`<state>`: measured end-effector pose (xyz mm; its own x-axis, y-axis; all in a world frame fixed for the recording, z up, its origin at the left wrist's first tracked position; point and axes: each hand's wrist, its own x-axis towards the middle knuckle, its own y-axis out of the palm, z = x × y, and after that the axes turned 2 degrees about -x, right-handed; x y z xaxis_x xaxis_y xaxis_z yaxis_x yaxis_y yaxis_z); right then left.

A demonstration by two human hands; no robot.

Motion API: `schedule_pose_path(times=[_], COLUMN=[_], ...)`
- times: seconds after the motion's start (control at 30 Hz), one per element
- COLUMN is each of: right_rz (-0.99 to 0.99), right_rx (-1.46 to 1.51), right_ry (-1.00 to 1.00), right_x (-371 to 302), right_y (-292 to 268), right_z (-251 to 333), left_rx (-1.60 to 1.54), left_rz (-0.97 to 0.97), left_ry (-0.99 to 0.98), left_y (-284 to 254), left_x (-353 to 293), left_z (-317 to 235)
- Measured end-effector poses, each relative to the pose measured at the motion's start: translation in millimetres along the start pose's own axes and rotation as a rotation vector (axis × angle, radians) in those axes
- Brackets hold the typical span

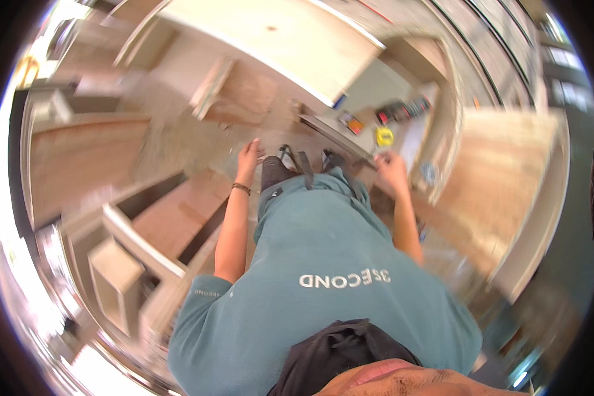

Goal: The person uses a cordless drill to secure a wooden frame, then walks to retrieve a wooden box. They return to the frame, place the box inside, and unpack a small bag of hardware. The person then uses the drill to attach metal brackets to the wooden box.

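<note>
My left hand (249,158) hangs in front of me with its fingers apart, and I see nothing in it. A wooden box part with a divider (241,96) lies beyond it. My right hand (391,170) is curled closed beside the front edge of a curved-ended wooden cabinet (450,86); what its fingers hold, if anything, is too blurred to make out. Inside that cabinet, near this hand, lie a yellow tape measure (383,136), a black and red power tool (402,111) and a small orange and dark packet (351,123). A pale round roll (429,173) is just right of the hand.
A large pale panel (277,36) spans the far side. Wooden carcasses stand at the left (89,158) and right (508,191). An open box frame (171,218) sits by my left forearm, with a smaller box (115,274) nearer. Dark rails (488,39) run at the far right.
</note>
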<state>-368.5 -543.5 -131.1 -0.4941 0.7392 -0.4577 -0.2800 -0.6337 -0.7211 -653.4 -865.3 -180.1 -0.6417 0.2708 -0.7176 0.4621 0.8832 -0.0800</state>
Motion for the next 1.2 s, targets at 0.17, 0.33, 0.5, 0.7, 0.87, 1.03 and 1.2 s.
schedule_pose_path(times=[0.17,0.33,0.5,0.7,0.87,1.03,1.2], right_rz=[0.447,0.856,0.984,1.003,0.993,0.942,0.919], right_rx=[0.100,0.082,0.106,0.183,0.232,0.240,0.202], right_ry=[-0.316,-0.400,-0.412,-0.483,-0.560,-0.550,-0.532], right_x=[-2,5,9,-15,-24,-61,-85], right_y=[49,66,85,139,214,257,295], right_z=[63,87,145,261,359,461,539], left_rx=[-0.155,0.049,-0.089,0.097,0.036,-0.181,-0.355], left_rz=[-0.208,-0.211,-0.429,-0.447,-0.372,-0.387,-0.353], left_ry=[0.055,0.014,-0.016,-0.038,0.098,-0.161,-0.255], left_y=[37,48,22,-40,-152,-281,-360], left_x=[-44,-91,-113,-74,-25,2,20], left_z=[35,129,140,172,184,168,130])
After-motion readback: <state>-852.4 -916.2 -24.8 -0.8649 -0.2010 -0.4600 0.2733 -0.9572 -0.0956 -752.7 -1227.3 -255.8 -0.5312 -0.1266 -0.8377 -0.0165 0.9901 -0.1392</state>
